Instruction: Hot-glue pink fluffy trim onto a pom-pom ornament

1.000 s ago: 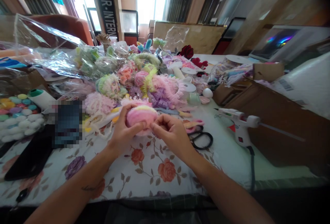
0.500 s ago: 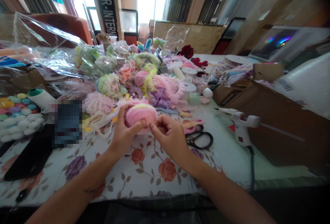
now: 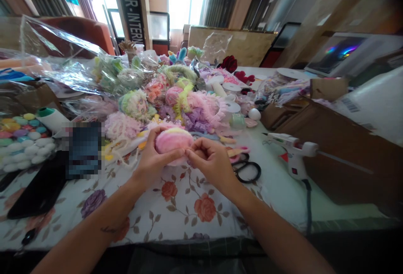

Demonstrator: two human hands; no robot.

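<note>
A fuzzy pink ball with a pale yellow band on top is held up over the flowered tablecloth. My left hand wraps around its left side, the thumb lying across the front. At the ball's right edge, the thumb and fingertips of my right hand are pinched together; whatever sits between them is too small to make out. Black-handled scissors lie just right of my right hand, partly under pink and cream pieces.
Behind my hands spreads a heap of pastel yarn and trims. A white glue gun stands at the right before a cardboard box. To the left are a black phone, a bag of pompoms and a thread cone.
The left thumb has slid right along the ball's front, up to the right fingertips. Both hands and the ball have shifted slightly right in view.
</note>
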